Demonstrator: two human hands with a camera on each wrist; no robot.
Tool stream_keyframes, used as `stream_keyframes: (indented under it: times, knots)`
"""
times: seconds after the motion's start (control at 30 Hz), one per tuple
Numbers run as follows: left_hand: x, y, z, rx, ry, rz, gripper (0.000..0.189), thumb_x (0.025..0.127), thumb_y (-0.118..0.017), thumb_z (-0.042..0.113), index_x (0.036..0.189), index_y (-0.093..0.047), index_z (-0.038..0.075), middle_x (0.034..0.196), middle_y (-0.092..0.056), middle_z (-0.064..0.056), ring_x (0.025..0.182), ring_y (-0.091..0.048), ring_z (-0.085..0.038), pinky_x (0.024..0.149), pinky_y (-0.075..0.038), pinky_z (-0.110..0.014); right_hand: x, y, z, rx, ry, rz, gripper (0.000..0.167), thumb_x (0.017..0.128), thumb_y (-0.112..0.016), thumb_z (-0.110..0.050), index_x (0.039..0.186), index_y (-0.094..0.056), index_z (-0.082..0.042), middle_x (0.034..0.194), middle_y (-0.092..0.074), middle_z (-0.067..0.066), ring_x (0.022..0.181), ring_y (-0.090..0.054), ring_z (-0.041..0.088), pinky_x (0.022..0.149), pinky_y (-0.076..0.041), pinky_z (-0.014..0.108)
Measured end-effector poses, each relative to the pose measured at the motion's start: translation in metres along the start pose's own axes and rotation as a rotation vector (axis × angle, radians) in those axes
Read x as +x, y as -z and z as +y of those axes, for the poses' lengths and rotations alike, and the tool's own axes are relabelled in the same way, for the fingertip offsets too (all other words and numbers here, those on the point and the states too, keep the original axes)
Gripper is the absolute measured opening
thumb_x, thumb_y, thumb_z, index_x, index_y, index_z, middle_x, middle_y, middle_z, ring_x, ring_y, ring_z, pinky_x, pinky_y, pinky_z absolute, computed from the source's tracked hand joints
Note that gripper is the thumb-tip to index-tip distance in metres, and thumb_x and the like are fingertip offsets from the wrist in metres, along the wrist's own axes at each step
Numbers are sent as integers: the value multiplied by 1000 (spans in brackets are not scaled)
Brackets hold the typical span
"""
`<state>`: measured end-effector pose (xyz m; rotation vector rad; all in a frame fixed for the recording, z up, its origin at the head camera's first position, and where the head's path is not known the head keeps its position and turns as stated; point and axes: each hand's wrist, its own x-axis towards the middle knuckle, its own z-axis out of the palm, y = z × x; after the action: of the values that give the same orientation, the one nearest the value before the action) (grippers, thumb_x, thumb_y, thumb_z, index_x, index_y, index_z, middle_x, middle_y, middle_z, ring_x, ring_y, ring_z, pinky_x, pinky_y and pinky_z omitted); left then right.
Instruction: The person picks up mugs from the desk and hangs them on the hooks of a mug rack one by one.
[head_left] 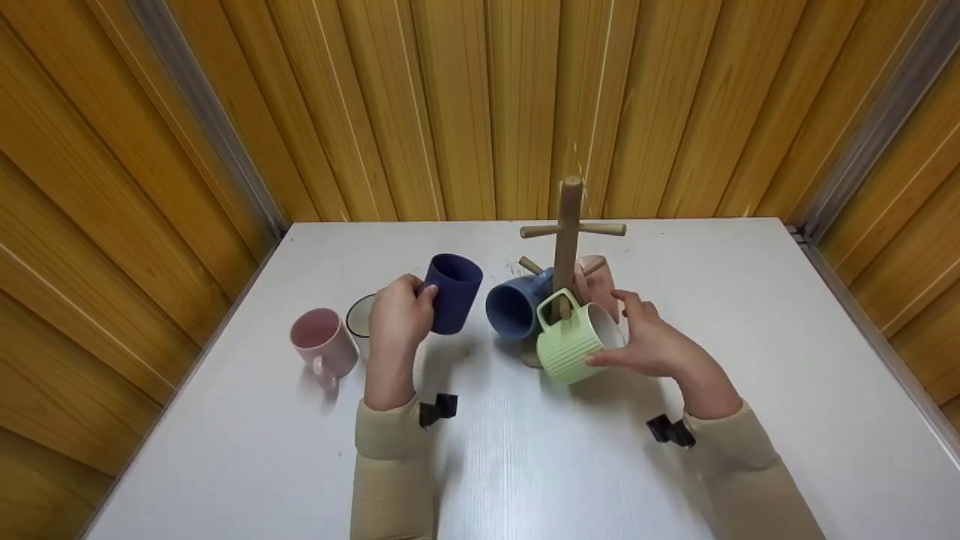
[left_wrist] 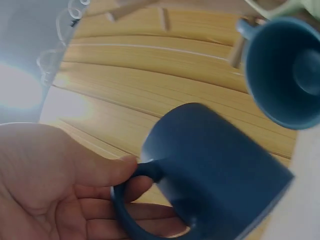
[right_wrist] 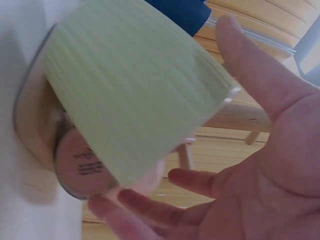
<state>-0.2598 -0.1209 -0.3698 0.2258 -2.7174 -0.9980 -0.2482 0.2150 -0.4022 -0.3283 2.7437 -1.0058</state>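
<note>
My left hand grips a dark blue mug by its handle, thumb on top of the loop, above the table; in the left wrist view the mug is tilted. A pale green ribbed mug hangs tilted by its handle on a low peg of the wooden mug tree. Around its mouth my right hand is spread, thumb and fingers apart, fingertips right at the rim. On the same tree hang a mid-blue mug at left and a pink mug behind the green one.
At the left of the white table stands another pink mug, upright. Beside it is a white mug with a dark rim, partly hidden by my left hand. The tree's upper pegs stick out sideways. Wooden panels wall the back.
</note>
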Motion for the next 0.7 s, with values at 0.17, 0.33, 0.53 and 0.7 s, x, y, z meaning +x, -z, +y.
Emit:
stream_keyframes:
  times: [0.17,0.33,0.53,0.7]
  knots:
    - [-19,13,13,2,-74,-129,20,101,-65,20,103,-73,1,98,-74,-16,87,-68,-28,81,-57,-44,-13,1,-16,40,129,173,107,82,-87,-38,159,-22,-4,155,-31,28,142,-40,48,112,-39,67]
    - [-37,19,24,1,-228,-229,15,99,-67,17,94,-72,4,85,-71,-10,76,-61,-22,69,-53,-35,-19,-16,-32,87,503,260,101,75,-94,-16,157,-36,-8,159,-39,16,146,-42,39,116,-40,61]
    - [-52,17,36,41,-385,-329,13,98,-68,15,91,-72,5,84,-73,-9,74,-65,-20,69,-56,-36,-21,-35,-42,14,674,207,109,71,-95,-10,160,-34,-18,167,-32,5,154,-34,31,113,-46,53]
    - [-61,12,43,79,-476,-404,12,98,-69,15,98,-73,4,86,-74,-11,76,-68,-21,72,-60,-39,-23,-43,-44,-33,674,126,106,75,-92,-8,161,-33,-25,169,-26,6,153,-34,34,102,-56,48]
